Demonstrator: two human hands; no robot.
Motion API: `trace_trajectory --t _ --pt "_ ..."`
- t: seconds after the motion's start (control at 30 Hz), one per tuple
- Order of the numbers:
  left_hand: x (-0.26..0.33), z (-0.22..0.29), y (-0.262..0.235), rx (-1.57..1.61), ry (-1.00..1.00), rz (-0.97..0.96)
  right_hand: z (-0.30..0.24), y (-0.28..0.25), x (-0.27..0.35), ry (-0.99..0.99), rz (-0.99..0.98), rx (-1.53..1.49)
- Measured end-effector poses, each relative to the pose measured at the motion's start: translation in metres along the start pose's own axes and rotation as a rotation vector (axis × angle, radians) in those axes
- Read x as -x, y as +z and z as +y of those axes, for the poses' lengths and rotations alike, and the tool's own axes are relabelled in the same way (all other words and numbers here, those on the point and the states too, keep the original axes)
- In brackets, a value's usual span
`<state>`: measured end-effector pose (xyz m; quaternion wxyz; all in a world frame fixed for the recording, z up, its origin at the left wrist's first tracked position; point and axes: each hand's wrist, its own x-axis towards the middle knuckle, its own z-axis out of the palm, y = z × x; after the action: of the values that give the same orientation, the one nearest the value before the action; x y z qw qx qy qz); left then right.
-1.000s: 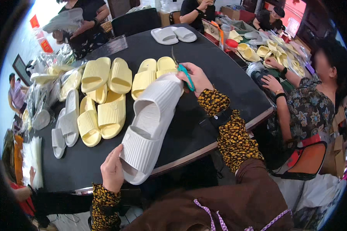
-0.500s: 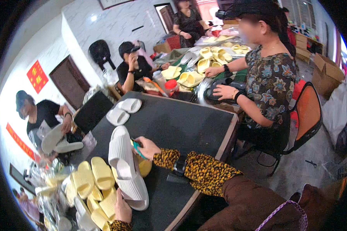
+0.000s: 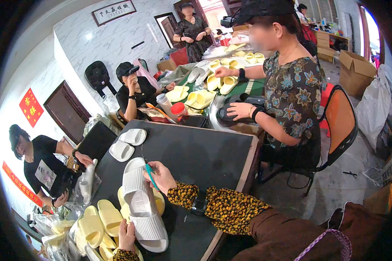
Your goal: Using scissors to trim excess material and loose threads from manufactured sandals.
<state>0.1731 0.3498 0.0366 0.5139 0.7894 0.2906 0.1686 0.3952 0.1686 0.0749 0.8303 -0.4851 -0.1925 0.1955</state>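
Observation:
In front of me on the dark table (image 3: 191, 161) lie two white ribbed slide slippers (image 3: 150, 229), end to end and overlapping. Their toe ends point away and toward me. My right hand (image 3: 162, 177) is closed around a slim teal-handled tool (image 3: 150, 174); a thin tip rises from it beside the far slipper. My left hand (image 3: 126, 236) is at the near slipper's left edge, thumb and fingers bent against it; its grip is partly hidden. Yellow slippers (image 3: 110, 216) are heaped to its left, and some yellow shows under the white ones.
A smaller white slipper pair (image 3: 128, 143) lies at the table's far left corner. A person (image 3: 45, 165) at left handles a white slipper. Across the table, a person in a floral top (image 3: 292, 95) works beside a green table with yellow slippers (image 3: 200, 99). An orange-backed chair (image 3: 340, 119) stands right.
My right hand has turned the teal tool more upright, its thin tip now showing. My view has shifted slightly. The person at left has tilted the white slipper upright.

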Motion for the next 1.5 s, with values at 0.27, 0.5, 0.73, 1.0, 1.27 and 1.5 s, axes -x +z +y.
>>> trace_trajectory --t 0.27,0.5,0.73,1.0,1.27,1.5 --pt "-0.009 0.024 0.016 0.033 -0.069 0.053 -0.007 0.013 0.013 -0.213 -0.119 -0.024" --pt "-0.055 0.025 0.038 0.010 -0.015 -0.078 -0.008 0.010 0.014 -0.339 -0.102 0.028" --pt "-0.092 0.048 0.086 -0.077 0.038 -0.040 0.005 0.008 0.008 -0.524 -0.050 0.081" --pt "-0.178 0.002 0.114 -0.441 0.485 -0.033 0.002 0.012 0.010 -0.442 -0.063 0.163" --pt "-0.133 0.037 0.123 -0.093 0.374 -0.127 0.016 0.004 0.001 -0.411 0.030 0.121" --pt "-0.056 0.111 0.077 0.307 0.215 0.057 0.024 0.003 -0.005 -0.394 0.020 0.051"
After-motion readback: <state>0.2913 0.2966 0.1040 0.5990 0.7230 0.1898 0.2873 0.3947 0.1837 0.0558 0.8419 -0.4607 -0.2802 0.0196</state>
